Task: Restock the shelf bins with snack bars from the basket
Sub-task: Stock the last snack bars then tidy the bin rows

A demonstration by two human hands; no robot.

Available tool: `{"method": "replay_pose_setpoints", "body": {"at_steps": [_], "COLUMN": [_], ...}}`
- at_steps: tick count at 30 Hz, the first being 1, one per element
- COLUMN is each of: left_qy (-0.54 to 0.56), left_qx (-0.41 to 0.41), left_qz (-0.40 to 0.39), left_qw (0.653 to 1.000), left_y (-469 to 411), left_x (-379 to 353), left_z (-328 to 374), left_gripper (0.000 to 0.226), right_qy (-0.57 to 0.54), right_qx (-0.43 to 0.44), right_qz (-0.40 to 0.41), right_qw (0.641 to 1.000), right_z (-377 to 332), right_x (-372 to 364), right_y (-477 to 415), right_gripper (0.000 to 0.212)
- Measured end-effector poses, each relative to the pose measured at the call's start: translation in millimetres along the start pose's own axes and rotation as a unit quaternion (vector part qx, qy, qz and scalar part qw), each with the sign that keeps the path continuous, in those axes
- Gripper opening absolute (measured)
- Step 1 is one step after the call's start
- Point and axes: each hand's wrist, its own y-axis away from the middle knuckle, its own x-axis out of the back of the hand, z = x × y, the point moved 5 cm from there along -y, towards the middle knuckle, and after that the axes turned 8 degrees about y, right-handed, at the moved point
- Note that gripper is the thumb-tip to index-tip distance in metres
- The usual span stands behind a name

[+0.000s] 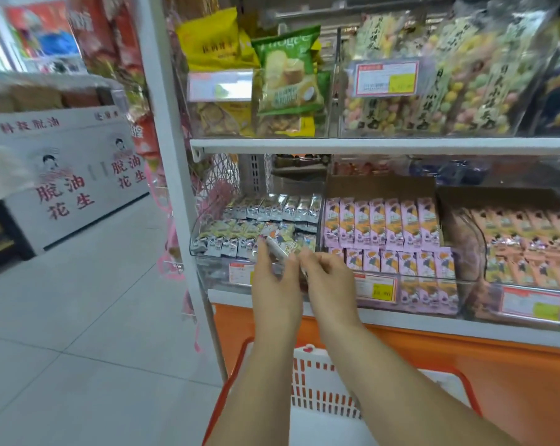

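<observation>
"Head view, so start with the writing. What can you read?"

"The white chest (79, 175) across the aisle has big red characters, 脱油花生, printed twice, with a smaller 科技脱油 near its top. On the upper shelf (368, 145) a green bag (286, 75) shows Latin letters, but I cannot read the whole word. Yellow bags (212, 43) lie beside it. Further right are clear packs of pastel balls (465, 85) with black characters too blurred to read. The price tags (386, 78) are red-edged with yellow patches, and their print is too small."

"Where is the snack bar?"

"The snack bar (283, 246) is tilted over the front of the left bin (196, 246), held between both my grips. My left grip (274, 281) pinches its left end between fingertips and thumb. My right grip (330, 278) has its fingers curled onto the right end."

"What is in the bins?"

"The left bin is clear plastic and holds rows of silvery packets (272, 209). The middle bin (401, 275) holds pink packets (385, 226) standing in rows. The one past it holds orange packets (529, 239)."

"And the room?"

"The floor (95, 317) is pale tile. A white upright (172, 156) carries the shelves, with an orange panel (497, 365) under the lowest one. The basket (307, 358), red with a white slotted wall, sits below my forearms."
</observation>
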Motion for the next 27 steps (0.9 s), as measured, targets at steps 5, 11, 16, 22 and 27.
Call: {"method": "replay_pose_setpoints", "body": {"at_steps": [5, 11, 16, 22, 27], "left_qy": [-0.081, -0.225, -0.346, -0.463, -0.552], "left_qx": [-0.006, -0.041, -0.103, -0.095, -0.162], "left_qz": [-0.050, -0.083, -0.039, -0.019, -0.061], "left_qw": [0.995, 0.970, 0.932, 0.881, 0.816], "left_y": [-24.1, -50.6, -78.4, -101.8, -100.0], "left_x": [-6.3, -15.0, -29.0, -41.6, -50.5], "left_z": [14.0, 23.4, 18.0, -15.6, -24.1], "left_gripper": [0.049, 0.055, 0.042, 0.031, 0.033], "right_qy": [0.046, 0.135, 0.410, 0.427, 0.428], "right_qx": [0.087, 0.157, 0.207, 0.220, 0.246], "right_qz": [-0.051, -0.097, -0.031, -0.051, -0.052], "right_qw": [0.994, 0.974, 0.888, 0.876, 0.868], "right_z": [-5.8, 3.7, 18.8, 23.1, 26.5], "right_x": [4.2, 8.2, 16.7, 20.3, 22.4], "right_y": [-10.5, -31.3, -34.3, -34.9, -33.9], "right_gripper": [0.024, 0.037, 0.042, 0.044, 0.045]}}
